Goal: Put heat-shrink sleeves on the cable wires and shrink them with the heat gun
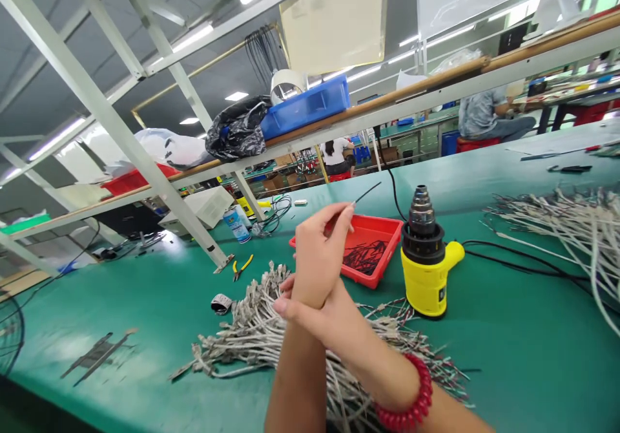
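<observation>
My left hand [322, 249] is raised in the middle, its thumb and fingertips pinching a thin black tube [368, 192] that points up to the right. Wrapped round the left wrist is my right hand [314, 313], its thumb lying across the front; a red coiled band [421, 394] circles the right forearm. Behind the left hand lies a red tray [382, 278] with many short black tubes [363, 256] in it. A yellow heat gun [423, 278] stands nozzle up to the right. Under my arms spreads a pile of grey-white cables [261, 329] with connectors, partly hidden.
Yellow-handled pliers [242, 267] and a blue-and-white can [237, 224] are at left on the green table [159, 329]. More white cables [576, 226] lie at right. A shelf carrying a blue bin [307, 106] crosses above. People sit in the background.
</observation>
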Demonstrator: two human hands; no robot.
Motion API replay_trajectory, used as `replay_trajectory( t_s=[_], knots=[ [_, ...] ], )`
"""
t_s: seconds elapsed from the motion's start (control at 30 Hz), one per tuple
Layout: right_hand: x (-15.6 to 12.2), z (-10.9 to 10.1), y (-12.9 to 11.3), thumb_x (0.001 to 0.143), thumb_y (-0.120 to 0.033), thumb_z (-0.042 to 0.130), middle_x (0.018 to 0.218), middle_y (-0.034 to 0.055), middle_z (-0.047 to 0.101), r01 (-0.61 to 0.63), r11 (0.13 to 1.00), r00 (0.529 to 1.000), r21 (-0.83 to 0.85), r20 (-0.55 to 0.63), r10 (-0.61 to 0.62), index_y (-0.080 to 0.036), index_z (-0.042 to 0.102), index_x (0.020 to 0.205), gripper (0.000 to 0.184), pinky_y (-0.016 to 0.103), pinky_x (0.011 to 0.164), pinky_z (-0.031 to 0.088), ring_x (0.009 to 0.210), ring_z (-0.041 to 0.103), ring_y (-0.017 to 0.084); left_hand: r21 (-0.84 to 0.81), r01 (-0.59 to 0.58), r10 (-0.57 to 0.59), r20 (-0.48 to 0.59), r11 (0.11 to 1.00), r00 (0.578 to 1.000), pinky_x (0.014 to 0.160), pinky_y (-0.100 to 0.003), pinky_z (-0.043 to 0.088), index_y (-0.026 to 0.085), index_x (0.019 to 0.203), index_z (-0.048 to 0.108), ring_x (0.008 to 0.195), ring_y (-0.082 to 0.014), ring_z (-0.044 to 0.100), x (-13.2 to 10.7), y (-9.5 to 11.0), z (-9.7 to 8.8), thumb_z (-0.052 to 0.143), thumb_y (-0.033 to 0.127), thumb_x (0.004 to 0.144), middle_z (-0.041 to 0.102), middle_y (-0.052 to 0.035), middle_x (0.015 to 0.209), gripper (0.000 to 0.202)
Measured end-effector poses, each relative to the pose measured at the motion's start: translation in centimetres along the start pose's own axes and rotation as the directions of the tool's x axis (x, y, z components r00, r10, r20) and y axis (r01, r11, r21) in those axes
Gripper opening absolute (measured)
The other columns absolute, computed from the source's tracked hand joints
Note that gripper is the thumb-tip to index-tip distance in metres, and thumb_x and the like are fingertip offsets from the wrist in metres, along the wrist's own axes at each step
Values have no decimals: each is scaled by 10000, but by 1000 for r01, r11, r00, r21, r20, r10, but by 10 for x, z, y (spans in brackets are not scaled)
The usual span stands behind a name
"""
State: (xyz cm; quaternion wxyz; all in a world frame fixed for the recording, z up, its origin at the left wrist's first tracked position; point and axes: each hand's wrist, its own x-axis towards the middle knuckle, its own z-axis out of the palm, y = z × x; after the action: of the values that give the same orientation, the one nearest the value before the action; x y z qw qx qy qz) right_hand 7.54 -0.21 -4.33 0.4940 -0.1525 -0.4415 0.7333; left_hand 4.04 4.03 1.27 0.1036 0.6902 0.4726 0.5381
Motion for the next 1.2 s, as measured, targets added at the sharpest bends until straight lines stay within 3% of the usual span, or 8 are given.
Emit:
replay_trajectory(
  t_s=[0.1,0.17,0.27,0.4,0.63,0.73,0.83,1.2],
  knots=[
    [0,-16,-32,592,-296,851,954,26,665,61,998,996,27,58,-63,-195,628,999,476,313,813,506,922,626,200,135,-149,142,61,980,988,784,-255,470,194,1044,690,850,-133,613,18,21,13,499,274,966,690,-20,899,222],
    [0,-26,-46,630,-318,833,982,19,667,96,992,994,78,43,-99,-212,633,1010,442,296,803,497,939,622,190,165,-207,187,126,964,974,757,-260,452,207,1071,666,825,-127,605,29,29,26,488,233,967,684,-4,886,208],
    [1,-36,-57,639,-355,832,1005,27,668,102,984,995,144,6,-104,-209,645,992,425,286,793,482,951,613,187,183,-192,165,151,964,975,691,-266,423,187,1081,583,755,-129,593,40,31,44,500,209,955,661,15,776,152],
    [3,-41,-61,617,-374,847,1028,41,667,64,975,997,213,-50,-55,-197,644,979,451,298,818,474,982,611,200,190,-153,121,172,970,978,675,-272,416,186,911,517,756,-146,600,46,23,57,487,219,952,622,2,746,61],
    [6,-45,-63,572,-334,864,1026,34,683,35,953,997,300,-82,-11,-200,627,1059,557,302,875,481,982,620,193,218,-149,97,232,964,968,766,-292,458,195,891,512,808,-150,612,49,13,61,494,221,939,645,-13,863,58],
    [8,-46,-62,527,-256,873,939,0,680,23,939,996,342,-91,8,-216,609,1115,646,271,814,488,905,619,167,227,-144,89,235,963,968,747,-285,464,196,902,521,811,-152,621,49,12,63,508,226,933,646,-14,849,45],
    [9,-47,-61,523,-210,857,913,-8,668,25,938,996,346,-84,4,-202,641,1046,566,231,752,479,866,602,144,219,-145,90,246,965,965,718,-276,464,196,910,525,813,-152,625,50,11,65,512,235,932,649,-21,869,46],
    [9,-47,-64,552,-315,881,1047,35,673,39,941,987,337,-162,18,-211,557,1217,747,272,808,507,924,625,178,224,-154,93,260,962,961,771,-307,454,196,935,541,840,-171,626,52,11,68,499,238,936,666,-32,920,59]
  ],
)
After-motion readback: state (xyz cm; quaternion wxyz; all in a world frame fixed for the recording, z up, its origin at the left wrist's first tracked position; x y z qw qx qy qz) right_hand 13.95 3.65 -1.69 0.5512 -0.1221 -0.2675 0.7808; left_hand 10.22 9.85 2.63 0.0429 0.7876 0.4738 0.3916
